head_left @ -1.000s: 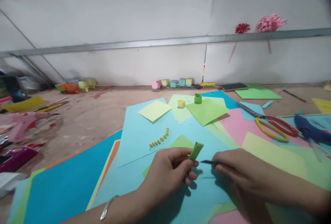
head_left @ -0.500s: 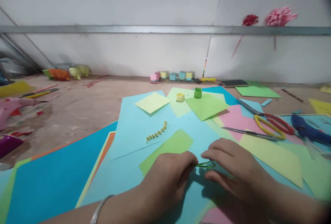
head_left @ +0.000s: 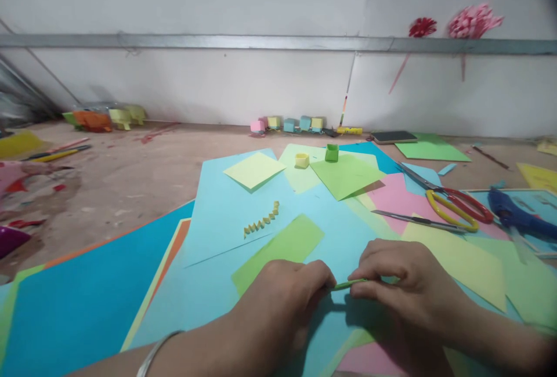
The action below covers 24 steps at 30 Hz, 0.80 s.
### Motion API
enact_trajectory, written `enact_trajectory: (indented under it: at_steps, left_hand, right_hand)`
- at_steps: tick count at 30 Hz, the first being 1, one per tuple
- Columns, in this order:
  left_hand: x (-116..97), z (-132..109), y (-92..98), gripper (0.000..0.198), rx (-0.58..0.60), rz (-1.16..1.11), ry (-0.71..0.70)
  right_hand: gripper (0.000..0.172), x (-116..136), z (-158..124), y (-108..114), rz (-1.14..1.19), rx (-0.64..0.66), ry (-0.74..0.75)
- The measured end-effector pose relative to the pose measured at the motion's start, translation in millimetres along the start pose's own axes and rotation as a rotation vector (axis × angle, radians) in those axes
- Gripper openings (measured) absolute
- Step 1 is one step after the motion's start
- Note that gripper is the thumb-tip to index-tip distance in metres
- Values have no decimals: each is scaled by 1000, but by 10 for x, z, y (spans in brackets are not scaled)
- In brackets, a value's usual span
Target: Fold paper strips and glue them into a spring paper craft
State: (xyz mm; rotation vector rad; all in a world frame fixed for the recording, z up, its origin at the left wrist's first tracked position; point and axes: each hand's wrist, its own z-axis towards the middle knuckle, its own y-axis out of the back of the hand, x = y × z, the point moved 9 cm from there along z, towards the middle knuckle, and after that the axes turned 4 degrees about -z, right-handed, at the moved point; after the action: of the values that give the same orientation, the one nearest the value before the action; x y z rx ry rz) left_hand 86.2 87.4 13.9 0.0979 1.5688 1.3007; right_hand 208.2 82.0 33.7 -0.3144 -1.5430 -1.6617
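Observation:
A narrow folded green paper strip [head_left: 346, 285] stretches between my two hands, above the light blue sheet [head_left: 209, 209]. My left hand [head_left: 285, 296] pinches its left end, mostly hidden behind the fingers. Thumb and fingers of my right hand [head_left: 395, 275] are closed on its right end. Just beyond my left hand lies a flat green paper rectangle [head_left: 282, 246]. Farther back on the light blue sheet is a small zigzag-folded yellow paper strip [head_left: 261, 220]. A small yellow paper box [head_left: 301, 160] and a green paper box [head_left: 331, 153] stand behind.
Scissors [head_left: 452, 200] with red and yellow handles and a craft knife [head_left: 418, 221] lie right, near a blue glue gun [head_left: 517, 214]. Small paper cubes [head_left: 290, 125] line the wall. A dark blue sheet [head_left: 91, 290] lies left; a phone [head_left: 394, 137] rests at the back.
My right hand's fingers have closed on the right end of the green strip, which was loose and looped before. The strip now looks flatter and tauter. The view has shifted slightly.

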Motion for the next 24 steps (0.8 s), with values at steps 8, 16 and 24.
enact_trajectory:
  at_steps: [8, 16, 24]
  left_hand:
    - [214, -46, -215, 12, 226, -624, 463]
    - [295, -16, -147, 15, 161, -630, 483]
    - [340, 14, -115, 17, 109, -598, 470]
  right_hand:
    - [31, -19, 40, -147, 50, 211, -82]
    - [26, -38, 55, -90, 41, 113, -24]
    - [37, 152, 7, -29, -330, -89, 243]
